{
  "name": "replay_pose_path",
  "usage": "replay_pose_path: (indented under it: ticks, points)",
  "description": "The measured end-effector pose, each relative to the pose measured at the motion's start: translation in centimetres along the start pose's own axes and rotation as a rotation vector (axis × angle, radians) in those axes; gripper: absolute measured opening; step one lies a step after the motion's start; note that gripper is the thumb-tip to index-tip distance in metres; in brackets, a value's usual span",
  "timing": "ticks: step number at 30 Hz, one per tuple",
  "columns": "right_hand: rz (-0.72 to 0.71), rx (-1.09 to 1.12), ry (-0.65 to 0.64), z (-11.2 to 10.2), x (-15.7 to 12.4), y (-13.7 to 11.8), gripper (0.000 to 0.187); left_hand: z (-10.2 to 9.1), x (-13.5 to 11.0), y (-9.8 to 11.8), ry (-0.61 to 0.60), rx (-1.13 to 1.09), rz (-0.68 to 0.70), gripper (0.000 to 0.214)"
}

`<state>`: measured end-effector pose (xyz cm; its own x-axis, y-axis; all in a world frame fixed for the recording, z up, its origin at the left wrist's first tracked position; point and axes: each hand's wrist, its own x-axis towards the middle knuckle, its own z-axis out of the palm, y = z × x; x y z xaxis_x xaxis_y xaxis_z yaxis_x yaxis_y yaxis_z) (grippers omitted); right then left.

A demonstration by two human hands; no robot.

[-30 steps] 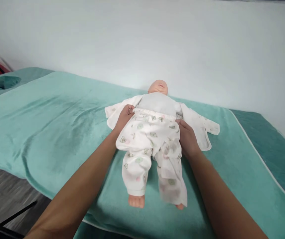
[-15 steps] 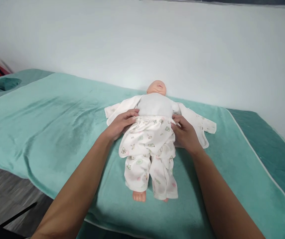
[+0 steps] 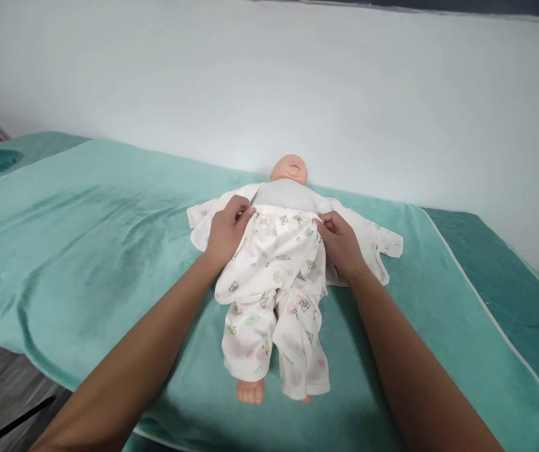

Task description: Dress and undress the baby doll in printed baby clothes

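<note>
trousers (image 3: 283,263) on doll (image 3: 289,169): white, green and pink prints; jacket (image 3: 361,232) beside doll: white, printed sleeves; blanket (image 3: 104,251) under doll: teal.

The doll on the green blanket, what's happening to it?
A person's left hand and right hand are holding the waistband of the patterned pants, one at each side. The doll lies face up on the green blanket, with the pants over both legs. Its jacket is spread open on both sides. The toes of one foot poke out; only a little of the other shows.
</note>
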<state>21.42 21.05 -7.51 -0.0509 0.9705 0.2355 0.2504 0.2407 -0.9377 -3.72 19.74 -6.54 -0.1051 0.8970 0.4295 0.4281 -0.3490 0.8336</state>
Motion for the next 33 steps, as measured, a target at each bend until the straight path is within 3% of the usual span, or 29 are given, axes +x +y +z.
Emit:
replay_pose_path:
  ticks: [2, 6, 10, 14, 19, 24, 28, 33]
  points:
    - [-0.061, -0.049, -0.003, 0.0, -0.2, -0.3, 0.022, 0.8, 1.3, -0.4, 0.04, 0.021, -0.025, 0.008]
    - [-0.231, -0.156, -0.008, -0.3, 0.1, -0.8, 0.012, 1.7, 3.1, -1.8, -0.039, -0.14, -0.107, 0.011]
    - [-0.246, -0.281, -0.093, -0.7, 1.1, -1.2, 0.012, 1.3, 2.9, -1.6, -0.119, -0.123, 0.042, 0.017]
    - [-0.257, -0.532, -0.057, -0.6, 2.5, -2.1, 0.016, 0.8, 3.1, -0.3, -0.215, -0.059, 0.107, 0.014]
    - [-0.282, -0.593, -0.028, 0.5, 5.1, -2.7, 0.02, 1.8, 6.2, -2.0, -0.019, 0.038, -0.02, 0.017]
    - [-0.143, -0.484, -0.046, 1.2, 7.2, -2.0, 0.017, 2.8, 8.2, -5.3, 0.094, -0.045, -0.226, 0.025]
    - [-0.156, -0.379, -0.018, 1.0, 6.7, -1.3, 0.026, 2.6, 6.4, -5.0, 0.002, -0.041, -0.12, 0.014]
    - [-0.31, -0.295, -0.016, 0.7, 5.8, -0.9, 0.021, 1.7, 5.3, -3.5, -0.096, 0.149, 0.08, 0.01]
